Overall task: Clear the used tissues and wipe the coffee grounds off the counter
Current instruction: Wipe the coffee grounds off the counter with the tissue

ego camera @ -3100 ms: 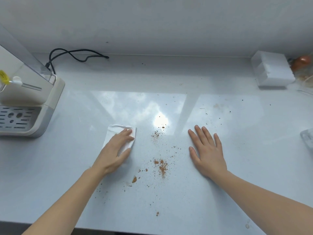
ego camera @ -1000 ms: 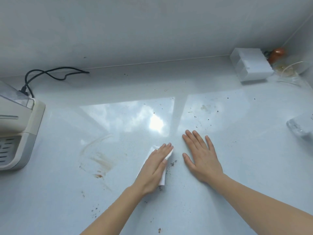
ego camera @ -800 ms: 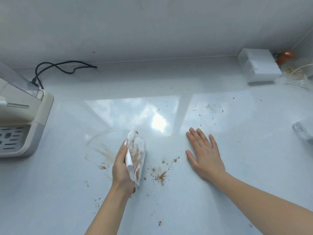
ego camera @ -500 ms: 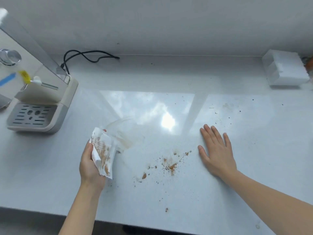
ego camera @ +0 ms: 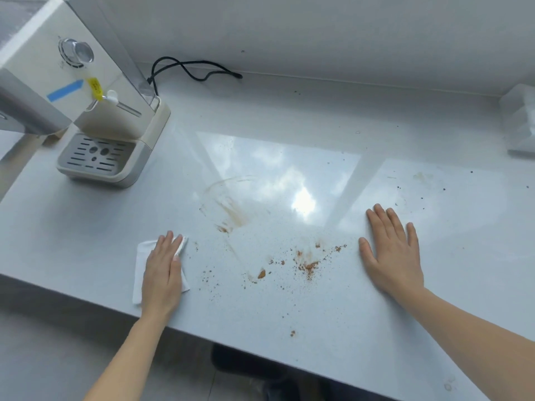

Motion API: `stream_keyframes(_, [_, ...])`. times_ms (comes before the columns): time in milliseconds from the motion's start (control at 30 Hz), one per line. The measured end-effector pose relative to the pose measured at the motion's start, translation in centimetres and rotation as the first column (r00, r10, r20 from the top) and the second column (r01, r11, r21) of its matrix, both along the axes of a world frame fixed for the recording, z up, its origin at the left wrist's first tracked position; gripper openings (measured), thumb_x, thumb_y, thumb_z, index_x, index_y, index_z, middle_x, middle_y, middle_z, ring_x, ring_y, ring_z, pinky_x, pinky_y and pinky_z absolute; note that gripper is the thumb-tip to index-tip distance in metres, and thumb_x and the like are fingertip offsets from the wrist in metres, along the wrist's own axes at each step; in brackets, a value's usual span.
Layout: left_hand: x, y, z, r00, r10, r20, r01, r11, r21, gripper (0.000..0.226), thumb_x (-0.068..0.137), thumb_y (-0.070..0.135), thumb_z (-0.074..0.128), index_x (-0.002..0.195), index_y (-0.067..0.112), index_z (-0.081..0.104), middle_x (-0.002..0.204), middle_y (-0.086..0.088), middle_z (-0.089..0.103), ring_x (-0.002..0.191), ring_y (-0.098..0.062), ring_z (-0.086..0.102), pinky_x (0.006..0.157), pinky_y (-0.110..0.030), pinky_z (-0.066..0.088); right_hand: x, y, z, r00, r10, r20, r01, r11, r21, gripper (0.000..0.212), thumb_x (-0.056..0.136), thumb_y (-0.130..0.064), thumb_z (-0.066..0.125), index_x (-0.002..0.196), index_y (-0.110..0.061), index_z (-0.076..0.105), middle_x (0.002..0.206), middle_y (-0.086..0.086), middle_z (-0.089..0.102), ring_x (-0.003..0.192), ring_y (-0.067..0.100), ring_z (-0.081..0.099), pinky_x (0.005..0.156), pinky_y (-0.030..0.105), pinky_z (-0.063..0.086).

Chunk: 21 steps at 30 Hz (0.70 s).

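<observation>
A folded white tissue (ego camera: 140, 264) lies flat on the pale counter (ego camera: 289, 111) near its front edge, and my left hand (ego camera: 162, 273) presses down on it with fingers together. To its right, brown coffee grounds (ego camera: 307, 266) lie scattered, with a larger crumb (ego camera: 261, 274) among them and a faint brown smear (ego camera: 234, 212) farther back. My right hand (ego camera: 390, 256) rests palm down with fingers spread, just right of the grounds, holding nothing.
A cream coffee machine (ego camera: 95, 111) with a grey drip tray (ego camera: 97, 156) stands at the back left, its black cord (ego camera: 191, 69) along the wall. A white box (ego camera: 521, 123) sits at the far right. A few dark specks (ego camera: 422, 198) lie near it.
My left hand held the stained tissue lifted and turned up half a second ago; now it is laid flat on the counter left of the grounds. My right hand stayed put.
</observation>
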State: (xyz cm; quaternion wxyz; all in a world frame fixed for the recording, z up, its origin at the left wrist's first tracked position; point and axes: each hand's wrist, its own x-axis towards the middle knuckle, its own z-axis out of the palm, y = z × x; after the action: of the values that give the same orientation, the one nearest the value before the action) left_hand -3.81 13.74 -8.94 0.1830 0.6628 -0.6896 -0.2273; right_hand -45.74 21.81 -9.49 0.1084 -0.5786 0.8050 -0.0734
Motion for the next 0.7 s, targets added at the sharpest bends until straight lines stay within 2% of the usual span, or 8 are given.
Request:
stream_keyframes(67, [-1.2,-0.1,-0.3,0.996,-0.029,0.087,0.026,0.999,0.025,0.057,0.094,0.031,0.018,0.147,0.013,0.032,0.158,-0.004,0.022,0.146,-0.014,0.011,0.119,-0.038,0.010,-0.1,-0.1,-0.1,1.000,0.001,-0.001,-0.001,1.000,-0.001,0.063,0.092,-0.047,0.018,0.151,-0.028,0.012,0.160,-0.010,0.007,0.146,0.006,-0.004,0.119,0.043,-0.001])
stream_keyframes(133, [-2.9,0.5,-0.6,0.976,-0.086,0.200,0.077,0.996,0.055,0.060,0.095,0.036,0.016,0.151,0.014,0.014,0.160,0.001,0.004,0.146,-0.010,-0.003,0.119,-0.033,0.001,-0.1,0.0,0.0,1.000,0.006,0.002,-0.006,1.000,0.003,0.063,0.092,-0.047,0.018,0.151,-0.028,0.012,0.160,-0.010,0.007,0.146,0.006,-0.004,0.119,0.043,0.000])
stream_keyframes(200, [-5.0,1.1,-0.7,0.965,-0.063,0.255,0.048,0.997,0.064,0.063,0.095,0.038,0.015,0.151,0.013,0.000,0.159,0.003,-0.009,0.145,-0.008,-0.013,0.118,-0.032,-0.007,0.0,0.0,0.0,1.000,-0.002,0.002,0.002,1.000,0.004,0.063,0.092,-0.047,0.017,0.151,-0.027,0.012,0.160,-0.010,0.007,0.146,0.006,-0.004,0.119,0.044,0.001])
stream_keyframes(267, [-7.3,1.5,-0.6,0.960,-0.026,0.280,0.006,0.997,0.071,0.062,0.098,0.037,0.017,0.150,0.012,-0.007,0.159,0.001,-0.015,0.144,-0.009,-0.017,0.119,-0.033,-0.009,0.1,0.0,0.0,1.000,-0.001,-0.002,0.001,1.000,0.005,0.064,0.091,-0.048,0.016,0.151,-0.027,0.012,0.160,-0.009,0.008,0.147,0.007,-0.004,0.119,0.044,0.001])
stream_keyframes(400, [-11.3,2.1,-0.5,0.962,0.033,0.273,-0.055,0.996,0.073,0.060,0.099,0.036,0.014,0.147,0.015,-0.015,0.154,0.004,-0.023,0.143,-0.010,-0.020,0.117,-0.033,-0.014,0.1,-0.1,0.2,1.000,0.003,-0.003,-0.003,1.000,0.006,0.065,0.091,-0.048,0.016,0.151,-0.026,0.014,0.160,-0.009,0.009,0.147,0.008,-0.002,0.119,0.044,0.001])
stream_keyframes(467, [-12.7,2.4,-0.2,0.969,0.131,0.211,-0.152,0.984,0.090,0.057,0.099,0.033,0.010,0.147,0.016,-0.014,0.155,0.005,-0.022,0.144,-0.009,-0.020,0.117,-0.032,-0.016,0.1,-0.1,0.2,1.000,-0.002,-0.003,0.002,1.000,0.007,0.064,0.091,-0.047,0.017,0.151,-0.026,0.015,0.160,-0.009,0.009,0.147,0.009,-0.001,0.119,0.044,0.002])
stream_keyframes(567, [-12.8,2.9,0.1,0.942,0.310,0.131,-0.326,0.937,0.128,0.056,0.101,0.028,0.017,0.150,0.012,-0.007,0.159,0.000,-0.015,0.146,-0.011,-0.016,0.117,-0.033,-0.014,0.0,-0.1,0.2,1.000,-0.003,0.000,0.003,1.000,0.004,0.064,0.091,-0.046,0.019,0.151,-0.026,0.015,0.160,-0.009,0.010,0.147,0.008,-0.001,0.119,0.044,0.001])
stream_keyframes(700, [-10.5,5.3,-0.1,0.908,0.351,0.228,-0.379,0.921,0.093,0.061,0.101,0.029,0.023,0.149,0.010,-0.009,0.159,-0.003,-0.018,0.147,-0.017,-0.015,0.116,-0.035,-0.012,0.0,0.0,0.2,1.000,0.002,0.003,-0.002,1.000,0.007,0.065,0.091,-0.048,0.017,0.151,-0.026,0.015,0.160,-0.009,0.009,0.147,0.008,-0.001,0.119,0.043,0.000])
